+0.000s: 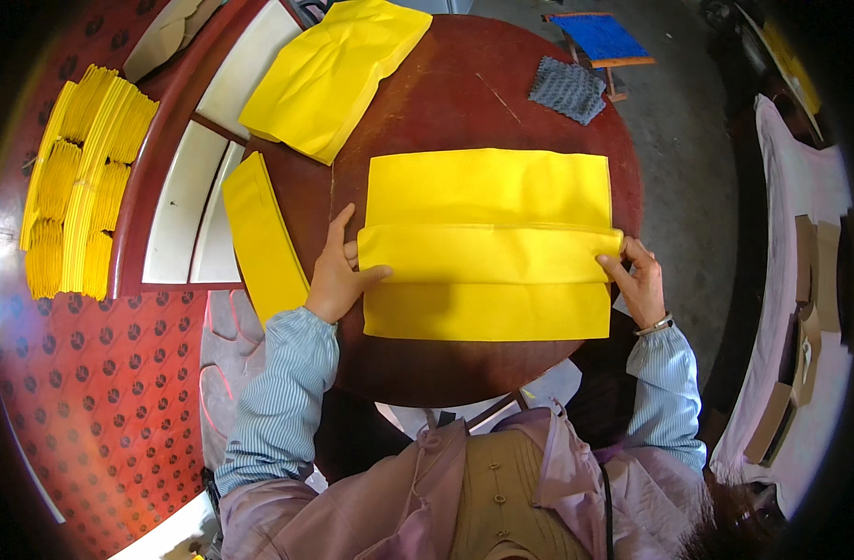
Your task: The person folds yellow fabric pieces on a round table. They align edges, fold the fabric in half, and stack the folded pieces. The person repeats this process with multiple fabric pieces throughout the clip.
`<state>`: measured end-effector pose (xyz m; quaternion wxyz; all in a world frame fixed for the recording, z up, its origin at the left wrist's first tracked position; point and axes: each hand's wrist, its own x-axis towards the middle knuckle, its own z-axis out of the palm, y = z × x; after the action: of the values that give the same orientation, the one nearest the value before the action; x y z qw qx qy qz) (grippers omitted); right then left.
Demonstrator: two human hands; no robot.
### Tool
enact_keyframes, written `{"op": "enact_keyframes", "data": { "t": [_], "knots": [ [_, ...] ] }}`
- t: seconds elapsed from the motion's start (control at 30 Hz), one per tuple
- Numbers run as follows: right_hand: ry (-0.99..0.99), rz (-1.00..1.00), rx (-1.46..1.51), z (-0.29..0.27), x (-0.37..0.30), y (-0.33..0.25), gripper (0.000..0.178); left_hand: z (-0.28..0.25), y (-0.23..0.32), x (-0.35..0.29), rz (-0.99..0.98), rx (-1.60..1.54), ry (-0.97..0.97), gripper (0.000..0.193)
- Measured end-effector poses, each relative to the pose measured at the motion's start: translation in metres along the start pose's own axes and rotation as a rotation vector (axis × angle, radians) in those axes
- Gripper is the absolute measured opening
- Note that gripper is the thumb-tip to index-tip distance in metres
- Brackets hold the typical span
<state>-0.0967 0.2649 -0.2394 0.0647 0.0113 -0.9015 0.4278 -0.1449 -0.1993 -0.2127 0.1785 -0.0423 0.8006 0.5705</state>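
A yellow fabric piece (488,191) lies spread on the round table in front of me, with a raised folded band (483,255) running across its middle. My left hand (336,275) grips the band's left end, thumb on top and index finger stretched away; its other fingers are partly hidden behind the edge. At the right end, my right hand (640,285) pinches the band between the thumb on top and fingers curled behind. The fabric's lower part lies in shadow.
The dark red round table (464,84) also carries a crumpled yellow fabric stack (334,75), a narrow folded yellow piece (262,238) and a grey textured cloth (567,91). Bundled yellow pieces (86,182) sit at far left. A blue-topped stool (600,37) stands beyond the table.
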Motion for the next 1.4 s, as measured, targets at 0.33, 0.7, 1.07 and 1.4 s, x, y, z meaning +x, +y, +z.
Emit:
{"op": "enact_keyframes", "data": {
  "t": [0.33,0.7,1.07,1.4],
  "knots": [
    [0.111,-0.002,-0.204,0.012,-0.004,-0.005,0.02,0.003,-0.002,0.008,-0.055,0.307,0.198,0.096],
    [0.144,-0.111,-0.368,0.018,-0.002,-0.001,0.018,0.023,0.028,0.0,-0.043,0.6,0.312,0.092],
    [0.152,-0.168,-0.399,0.025,-0.001,0.012,0.022,0.052,0.018,-0.007,0.716,1.104,0.318,0.042],
    [0.18,-0.124,-0.546,0.007,-0.002,-0.024,0.028,0.129,-0.004,0.001,0.271,1.051,0.387,0.085]
  ]
}}
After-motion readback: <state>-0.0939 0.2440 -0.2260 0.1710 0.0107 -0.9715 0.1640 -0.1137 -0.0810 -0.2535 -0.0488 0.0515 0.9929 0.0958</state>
